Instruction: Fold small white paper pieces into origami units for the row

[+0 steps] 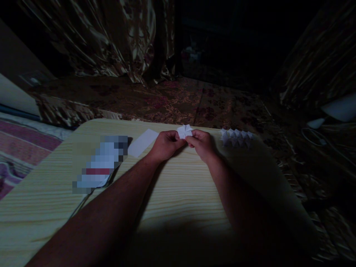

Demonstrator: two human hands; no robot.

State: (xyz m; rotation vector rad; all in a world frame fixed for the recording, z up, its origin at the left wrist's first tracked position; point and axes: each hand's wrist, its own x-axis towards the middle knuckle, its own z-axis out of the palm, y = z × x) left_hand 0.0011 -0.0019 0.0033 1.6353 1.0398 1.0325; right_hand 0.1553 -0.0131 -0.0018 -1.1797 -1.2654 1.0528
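Flat white sheet (142, 142); folded pieces (236, 136), seemingly paper.

Very dim view. The table (180, 185) is brightest toward nine o'clock; heavy shadow covers six and four o'clock. The folded paper (184, 131) shows pale; corners go black.

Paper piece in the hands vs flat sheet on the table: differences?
The held piece is folded into small flaps; the flat sheet is unfolded. The held piece is pinched between left hand and right hand; the flat sheet lies on the table, untouched. The held piece looks smaller than the flat sheet. Both are white paper.
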